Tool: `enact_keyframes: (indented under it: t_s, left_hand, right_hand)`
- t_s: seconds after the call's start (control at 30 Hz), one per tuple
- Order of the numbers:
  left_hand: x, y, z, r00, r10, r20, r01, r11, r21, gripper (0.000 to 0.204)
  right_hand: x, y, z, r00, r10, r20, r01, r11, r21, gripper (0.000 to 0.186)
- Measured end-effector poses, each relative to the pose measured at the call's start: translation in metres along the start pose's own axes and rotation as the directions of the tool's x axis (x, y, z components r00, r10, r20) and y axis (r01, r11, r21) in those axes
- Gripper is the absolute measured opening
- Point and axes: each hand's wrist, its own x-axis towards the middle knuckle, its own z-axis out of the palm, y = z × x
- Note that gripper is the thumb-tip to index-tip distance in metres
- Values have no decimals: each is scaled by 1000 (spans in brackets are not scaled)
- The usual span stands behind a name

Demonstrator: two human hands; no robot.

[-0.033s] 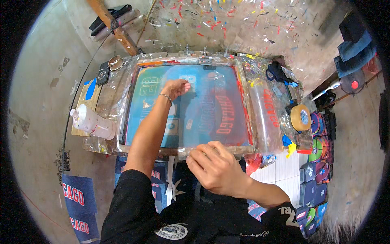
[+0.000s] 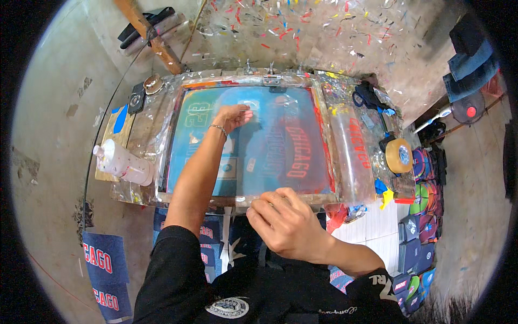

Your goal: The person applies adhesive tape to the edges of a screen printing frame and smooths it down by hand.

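A clear plastic sheet (image 2: 264, 178) lies over the right part of a blue-green printing screen (image 2: 208, 162) and reaches past its right side. My left hand (image 2: 234, 117) is over the middle of the screen, palm down, its fingers bent together at the sheet's left side; the fingertips are partly hidden. Closer to me, my right hand (image 2: 288, 224) is closed at the sheet's front edge, knuckles up, above the wooden front rail. Faint lettering and number shapes show in the screen mesh, and red lettering (image 2: 359, 143) shows under the sheet at the right.
A white plastic bottle (image 2: 123, 162) lies tilted on the table's left. Tape roll (image 2: 399, 155), dark scissors-like item (image 2: 359, 98) and yellow scrap (image 2: 387, 198) are on the right. Hinge clamps (image 2: 272, 80) line the back. Printed denim pieces (image 2: 105, 259) hang or lie below; stacked fabric pieces (image 2: 415, 254) stand at right.
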Motion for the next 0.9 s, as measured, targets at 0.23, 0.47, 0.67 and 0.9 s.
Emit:
enact_keyframes:
  t_s: [0.23,0.47,0.67,0.9]
  left_hand:
    - [-37,30,10,996,87,18,-88,995,45,24]
    - [-1,32,-18,976,205,80,-201,978,-51,18]
    - [19,40,-13,955,264,132,-285,943,174,23]
    - [37,30,1,917,361,171,-400,814,421,18]
  right_hand:
    - [-22,-9,19,998,48,30,-48,999,5,20]
    - [-28,-9,65,982,182,49,-185,981,64,18]
    - [-33,-3,99,946,309,94,-319,937,139,19]
    - [-37,-3,113,903,420,91,-430,889,159,20]
